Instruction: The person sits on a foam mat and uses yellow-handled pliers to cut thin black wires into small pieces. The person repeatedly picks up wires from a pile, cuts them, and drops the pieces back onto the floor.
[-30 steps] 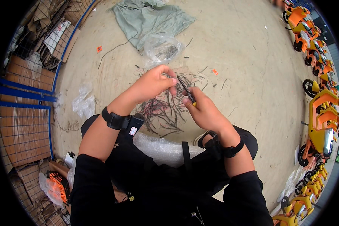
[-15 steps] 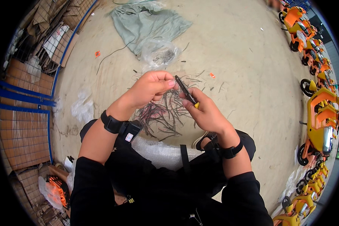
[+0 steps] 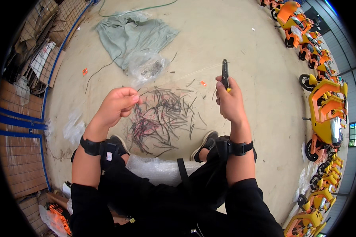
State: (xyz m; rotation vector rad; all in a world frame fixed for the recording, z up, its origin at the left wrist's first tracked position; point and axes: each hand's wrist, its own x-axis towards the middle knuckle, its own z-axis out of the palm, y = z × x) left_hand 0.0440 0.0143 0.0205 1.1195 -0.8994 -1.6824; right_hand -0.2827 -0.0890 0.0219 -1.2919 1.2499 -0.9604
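Note:
My left hand (image 3: pixel 120 103) pinches the end of a thin, faint strand (image 3: pixel 169 79) that stretches up to the tip of black pliers with yellow on the handle (image 3: pixel 225 71). My right hand (image 3: pixel 229 98) grips these pliers upright, well apart from my left. Below both hands, on the concrete floor, lies a loose pile of cut dark and reddish strips (image 3: pixel 158 118). A sheet of bubble wrap (image 3: pixel 158 168) is between my legs.
A grey-green cloth (image 3: pixel 134 33) and clear plastic bag (image 3: pixel 146 69) lie ahead. A blue mesh cage with cardboard (image 3: pixel 21 150) runs along the left; crumpled plastic (image 3: pixel 73 128) lies beside it. Yellow-orange scooters (image 3: pixel 322 114) line the right.
My right hand with the pliers has moved up and right, turning upright, away from my left hand, which has moved down and left. The thin strand now stretches between them.

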